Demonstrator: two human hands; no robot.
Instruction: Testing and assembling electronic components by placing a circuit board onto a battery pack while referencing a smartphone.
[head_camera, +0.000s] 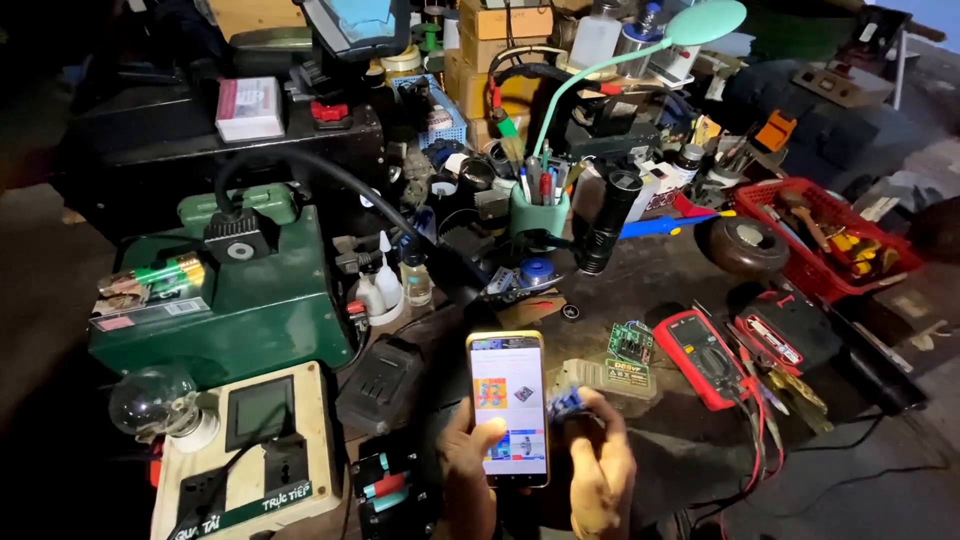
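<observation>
At the lower centre of the frame, the left hand (468, 455) grips a lit phone (509, 407) while the right hand (600, 470) pinches a small blue part (565, 403), which could slip into the cluttered table (690, 440).

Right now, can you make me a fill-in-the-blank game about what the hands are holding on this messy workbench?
1. The left hand holds a ____ with a lit screen.
2. The right hand pinches a small ____-coloured part.
3. The multimeter right of the hands has a ____ case.
4. The light bulb sits at the ____ edge of the bench.

Missing words: phone; blue; red; left
</observation>
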